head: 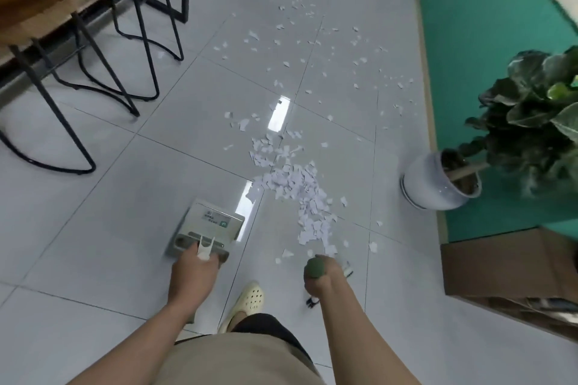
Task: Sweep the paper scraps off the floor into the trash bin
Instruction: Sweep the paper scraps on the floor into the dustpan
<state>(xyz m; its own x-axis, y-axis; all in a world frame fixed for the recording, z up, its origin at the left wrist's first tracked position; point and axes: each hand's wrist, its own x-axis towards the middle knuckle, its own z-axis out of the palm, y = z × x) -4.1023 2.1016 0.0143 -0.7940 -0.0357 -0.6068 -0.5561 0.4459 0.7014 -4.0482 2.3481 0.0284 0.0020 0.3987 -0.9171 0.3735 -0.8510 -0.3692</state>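
A glossy grey tiled floor (pixel 109 197) spreads out, with black-legged stools (pixel 37 9) at the far left. Near left, the left hand (pixel 195 269) grips the handle of a grey dustpan (pixel 209 225) resting on the tiles. Paper scraps (pixel 300 191) lie piled at centre and scattered farther off. The right hand (pixel 322 278) is clamped on a green broom handle (pixel 313 269). A potted plant (pixel 438 184) stands at right.

The head camera (a single wide view) looks steeply down, forward over the tiled floor (pixel 131 184).
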